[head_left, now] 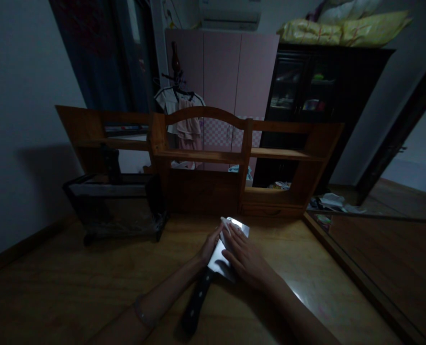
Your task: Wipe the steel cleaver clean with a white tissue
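1. The cleaver (216, 261) lies flat on the wooden desk (108, 287), just in front of me.
2. Its long axis runs near to far, leaning a little right. The black handle (196, 299) points back at me and the blade's square end points toward the shelf unit (206, 158).
3. My right hand (247, 258) is spread open and flat on the blade, its fingertips on a white cloth (229, 224) (bright in the glare).
4. My left hand (209, 247) rests against the blade's left edge, fingers curled. I cannot tell whether it pinches the steel.
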A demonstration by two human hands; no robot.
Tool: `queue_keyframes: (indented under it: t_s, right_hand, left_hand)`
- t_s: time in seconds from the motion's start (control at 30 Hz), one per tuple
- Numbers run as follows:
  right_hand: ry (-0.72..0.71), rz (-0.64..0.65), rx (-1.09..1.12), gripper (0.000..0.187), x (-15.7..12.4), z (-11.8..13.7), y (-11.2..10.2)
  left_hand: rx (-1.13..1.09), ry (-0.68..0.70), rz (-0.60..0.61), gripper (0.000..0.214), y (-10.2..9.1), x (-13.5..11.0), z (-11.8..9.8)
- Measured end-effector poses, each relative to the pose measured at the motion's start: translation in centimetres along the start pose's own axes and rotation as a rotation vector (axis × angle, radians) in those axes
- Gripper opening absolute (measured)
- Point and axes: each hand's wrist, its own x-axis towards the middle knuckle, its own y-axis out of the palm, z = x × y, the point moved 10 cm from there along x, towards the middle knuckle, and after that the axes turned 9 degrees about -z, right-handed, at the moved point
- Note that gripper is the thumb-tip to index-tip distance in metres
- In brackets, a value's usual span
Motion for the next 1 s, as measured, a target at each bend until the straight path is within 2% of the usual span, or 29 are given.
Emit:
queue_keyframes:
  t_s: [0.27,0.57,0.7,0.87,1.0]
  right_hand:
    - [0.003,-0.020,0.042,0.057,0.0,-0.1,-0.1]
    - [0.045,-0.005,-0.062,0.057,0.0,-0.5,0.5]
    - [0.054,-0.002,-0.109,0.056,0.0,-0.6,0.7]
    - [-0.007,-0.046,-0.148,0.058,0.2,0.1,0.0]
    - [-0.069,-0.024,-0.133,0.059,0.3,0.3,0.1]
  left_hand:
    - [0.022,0.021,-0.073,0.042,-2.3,0.9,0.5]
    - [0.054,-0.024,-0.078,0.046,-2.1,0.5,0.6]
    - [0.058,-0.012,-0.041,0.048,-1.7,0.5,0.5]
    - [0.073,0.034,-0.028,0.043,-1.8,0.9,0.3]
    - [0.048,0.063,-0.013,0.041,-1.8,1.0,0.1]
